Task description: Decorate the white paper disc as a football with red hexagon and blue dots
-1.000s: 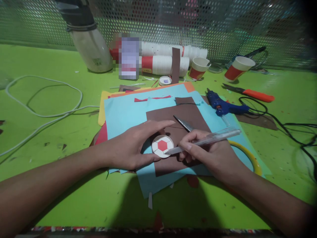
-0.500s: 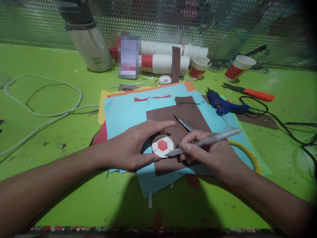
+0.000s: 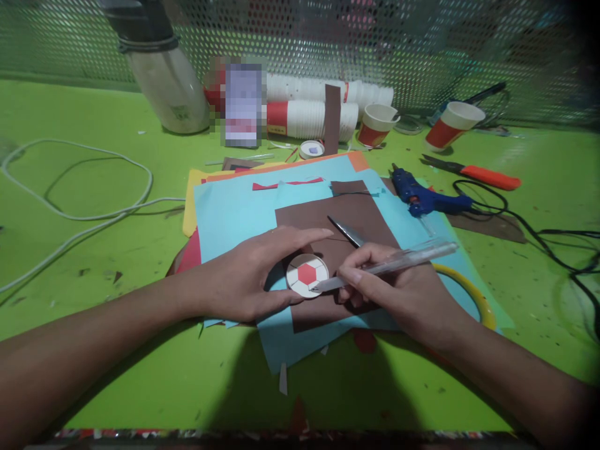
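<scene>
The left hand (image 3: 255,275) is half open and curved, with its thumb at the lower edge of a white disc (image 3: 319,270) and its forefinger stretched past the upper edge. The other fingers are mostly hidden, so one cannot tell whether they grip the disc. The right hand (image 3: 391,281) is closed around a pen (image 3: 403,259), whose tip is at the lower right part of the disc.

The disc shows a red hexagon in its middle, and thin dark lines go from it towards the rim. It is situated over a sheet of brown paper (image 3: 304,219), which lies on light blue paper (image 3: 229,212). A pointed metal blade (image 3: 344,230) comes out beyond the right hand, and a yellow handle (image 3: 482,303) is visible near the right wrist.

Further to the right, a blue glue gun (image 3: 422,197) lies near a tool with orange handle (image 3: 490,177). Behind the papers, two red and white cups (image 3: 375,125) (image 3: 454,128) are on the green bench (image 3: 140,387), and stacks of cups (image 3: 309,119) lie on their side. At the left there is a white cable (image 3: 84,217).
</scene>
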